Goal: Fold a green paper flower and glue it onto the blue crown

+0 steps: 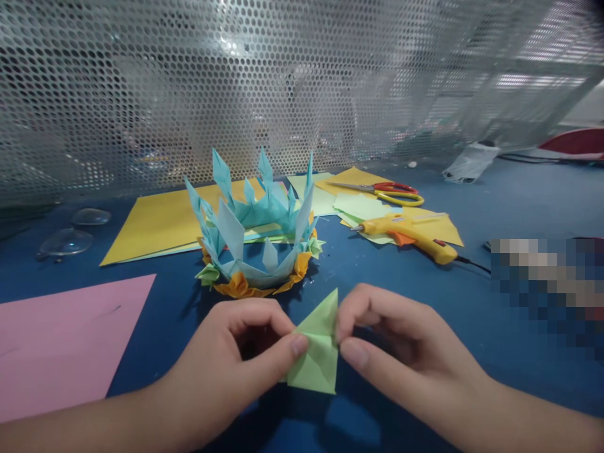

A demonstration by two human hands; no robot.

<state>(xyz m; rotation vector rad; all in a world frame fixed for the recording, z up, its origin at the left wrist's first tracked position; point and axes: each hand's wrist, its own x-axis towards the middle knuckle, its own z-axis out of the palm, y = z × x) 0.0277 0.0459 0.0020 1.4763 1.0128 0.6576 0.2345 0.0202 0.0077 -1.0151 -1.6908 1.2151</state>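
Apparently partway through folding the small green paper (316,368) — clamped at its left side between thumb and index of the left hand (231,358), low over the bench (438,217), nearer than the blue paper crown (231,231). On the right hand (408,346), fingers curled close together at the paper's right edge, impossible to tell whether pinching or just brushing it. To judge by the half-made shape, calls next for a steady left pinch, careful lining up of edges and light pressure along the crease — well apart from the yellow glue gun (389,225)
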